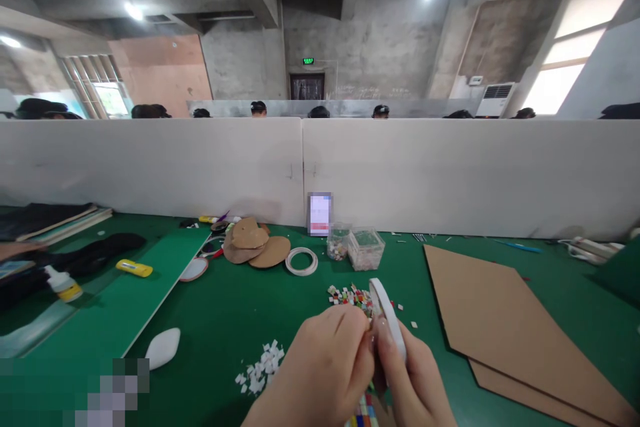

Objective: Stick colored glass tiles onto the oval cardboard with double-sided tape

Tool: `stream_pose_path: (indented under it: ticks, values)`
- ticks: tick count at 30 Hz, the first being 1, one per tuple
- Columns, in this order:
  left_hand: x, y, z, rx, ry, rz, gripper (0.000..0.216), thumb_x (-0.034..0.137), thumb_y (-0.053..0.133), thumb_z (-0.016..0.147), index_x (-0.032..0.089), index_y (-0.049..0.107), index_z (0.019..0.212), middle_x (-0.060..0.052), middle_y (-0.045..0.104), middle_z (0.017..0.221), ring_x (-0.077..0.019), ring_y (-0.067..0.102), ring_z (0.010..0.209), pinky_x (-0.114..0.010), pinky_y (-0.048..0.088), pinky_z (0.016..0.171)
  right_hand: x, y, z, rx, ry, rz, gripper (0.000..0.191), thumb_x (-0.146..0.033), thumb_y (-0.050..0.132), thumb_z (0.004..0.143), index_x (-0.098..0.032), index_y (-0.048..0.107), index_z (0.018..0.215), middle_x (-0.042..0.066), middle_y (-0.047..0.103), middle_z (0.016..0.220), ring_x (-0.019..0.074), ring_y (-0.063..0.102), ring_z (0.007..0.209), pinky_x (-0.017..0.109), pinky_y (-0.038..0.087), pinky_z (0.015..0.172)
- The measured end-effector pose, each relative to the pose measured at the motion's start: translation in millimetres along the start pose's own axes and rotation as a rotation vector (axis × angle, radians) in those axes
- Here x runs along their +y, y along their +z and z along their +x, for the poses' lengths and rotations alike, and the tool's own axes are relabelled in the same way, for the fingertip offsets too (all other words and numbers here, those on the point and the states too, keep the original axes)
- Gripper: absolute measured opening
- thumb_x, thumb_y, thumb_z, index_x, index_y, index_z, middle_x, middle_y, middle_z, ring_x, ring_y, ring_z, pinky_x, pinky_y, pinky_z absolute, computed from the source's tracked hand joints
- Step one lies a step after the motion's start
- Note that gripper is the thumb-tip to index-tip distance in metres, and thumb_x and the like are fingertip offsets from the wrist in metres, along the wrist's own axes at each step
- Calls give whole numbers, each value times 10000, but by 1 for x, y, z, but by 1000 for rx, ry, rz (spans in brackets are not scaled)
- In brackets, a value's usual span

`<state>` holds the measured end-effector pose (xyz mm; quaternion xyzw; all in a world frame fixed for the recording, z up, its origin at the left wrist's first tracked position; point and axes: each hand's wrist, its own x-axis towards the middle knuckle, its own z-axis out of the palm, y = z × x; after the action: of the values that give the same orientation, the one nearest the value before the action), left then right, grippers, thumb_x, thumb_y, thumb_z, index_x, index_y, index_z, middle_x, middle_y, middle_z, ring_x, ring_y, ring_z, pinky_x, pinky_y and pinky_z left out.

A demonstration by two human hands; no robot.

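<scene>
My right hand [417, 373] grips a white ring [389, 317], tilted nearly edge-on, with the thumb along its near side. Against the ring's lower left is my left hand [325, 360], its fingers curled shut; what they pinch is hidden. Below the hands, a patch of coloured mosaic tiles [364, 411] in rows shows in part. Just beyond lies a heap of loose coloured tiles [345, 295], and a pile of white bits [261, 367] sits left of my left hand.
Brown boards [500, 307] lie at right. Clear tubs [366, 250], a second white ring [301, 261], cardboard discs [270, 252] and a propped phone [320, 215] stand or lie near the white partition [425, 173]. A green board [150, 287], glue bottle [64, 285] and white object [163, 348] are left.
</scene>
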<state>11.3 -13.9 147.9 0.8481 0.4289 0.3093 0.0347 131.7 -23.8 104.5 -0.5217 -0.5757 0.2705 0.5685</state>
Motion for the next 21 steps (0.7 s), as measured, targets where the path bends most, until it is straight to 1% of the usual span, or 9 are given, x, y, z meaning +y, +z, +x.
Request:
stream_pose_path:
  ticks: [3,5,8,10,11,14,16,18,21]
  values:
    - [-2,-1,0,15,15,4,197,101,330,799,210,281,643,22,468,576,-106,426,490,-212,285,453,7,-1,-6,24,14,8,452,-553,477,792,-191,640,1008,93,667,829,166,563,574,247,484,492]
    - [-2,0,0,25,13,-22,193,98,322,796,211,286,645,25,471,568,-102,426,476,-208,288,448,9,-2,-6,28,22,14,446,-543,490,790,-188,641,1015,103,672,865,170,576,586,246,491,488]
    - [-1,4,-1,68,13,-28,188,97,316,799,213,290,654,32,469,563,-98,432,469,-203,294,445,6,-3,-1,-43,-6,45,410,-514,491,801,-174,656,961,94,671,789,166,581,578,239,496,498]
    - [-1,6,-1,121,14,-4,191,93,319,795,217,276,655,41,455,552,-93,417,452,-202,287,435,1,-3,4,-93,-14,75,387,-495,471,818,-165,661,889,76,648,703,166,582,596,242,500,545]
    - [-1,8,-1,146,16,11,194,89,322,791,218,269,657,46,449,548,-91,408,442,-201,283,429,-2,-3,7,-113,-7,87,379,-485,457,827,-162,654,838,62,624,654,159,568,582,238,493,542]
    - [0,12,1,189,24,50,194,79,328,788,220,268,670,55,442,548,-86,390,418,-202,268,410,-11,-1,13,-187,-10,124,380,-463,427,843,-172,560,638,2,490,522,114,445,467,207,408,436]
    - [0,13,1,215,28,72,189,74,325,789,221,277,680,58,440,546,-87,389,408,-208,259,402,-14,-1,16,-210,-37,136,391,-455,423,843,-184,472,566,-28,399,489,95,355,437,202,338,401]
    - [1,12,-1,257,35,75,183,72,314,795,222,287,693,59,437,545,-89,401,412,-209,263,406,-15,-3,19,-177,-31,129,387,-457,427,837,-190,427,557,-43,352,485,90,313,437,208,287,395]
    - [0,6,-6,302,-14,-30,170,98,292,839,222,310,725,55,453,571,-88,449,458,-194,308,454,-15,-10,24,-100,77,125,394,-471,418,838,-201,377,553,-58,311,473,86,276,428,217,230,392]
